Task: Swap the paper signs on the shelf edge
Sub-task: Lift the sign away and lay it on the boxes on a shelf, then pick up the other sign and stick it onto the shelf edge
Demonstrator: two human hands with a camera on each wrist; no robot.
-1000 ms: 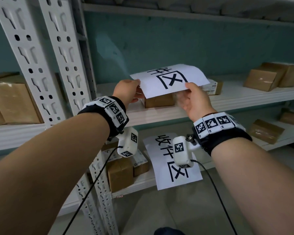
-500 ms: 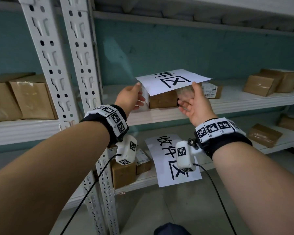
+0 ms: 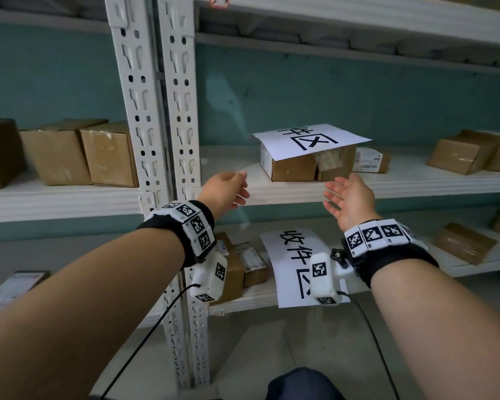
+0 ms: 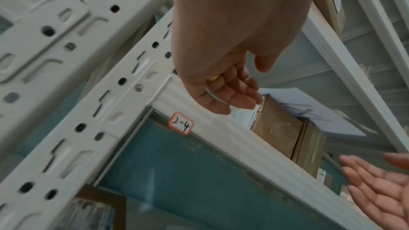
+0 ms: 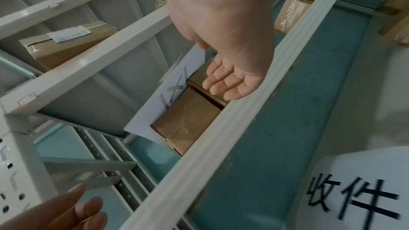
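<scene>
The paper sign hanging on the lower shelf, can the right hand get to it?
Probably yes. The right hand is open and holds nothing, and the hanging sign is just below it on the lower shelf's front edge, with nothing between them.

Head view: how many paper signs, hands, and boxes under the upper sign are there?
Paper signs: 2 (upper sign, lower sign)
Hands: 2 (left hand, right hand)
Boxes under it: 2 (left box, right box)
Total: 6

Open shelf [image 3: 243,183] left of the cardboard boxes [image 3: 306,166]; uprights [image 3: 159,111] wall off farther left.
</scene>
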